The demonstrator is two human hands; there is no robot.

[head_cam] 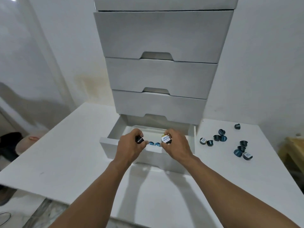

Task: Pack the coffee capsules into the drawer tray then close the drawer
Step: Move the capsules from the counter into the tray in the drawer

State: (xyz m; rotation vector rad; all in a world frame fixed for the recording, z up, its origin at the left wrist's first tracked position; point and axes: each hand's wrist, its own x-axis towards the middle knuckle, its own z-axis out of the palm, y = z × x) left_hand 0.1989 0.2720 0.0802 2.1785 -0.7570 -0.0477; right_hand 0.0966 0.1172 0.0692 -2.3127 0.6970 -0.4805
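Note:
The bottom drawer (105, 145) of a white drawer unit stands pulled out on the white table. Both my hands hover over its front edge. My left hand (131, 145) grips a dark capsule (139, 139). My right hand (176, 143) holds a capsule with a white printed lid (166, 139) turned toward me. Two blue capsules (154, 143) lie inside the drawer between my hands. Several more dark and blue capsules (220, 138) are scattered on the table to the right of the drawer.
Three shut drawers (162, 76) stack above the open one. The table edge (24, 190) runs diagonally at lower left, with floor and a dark shoe beyond. A wooden stool (294, 145) stands at the right edge.

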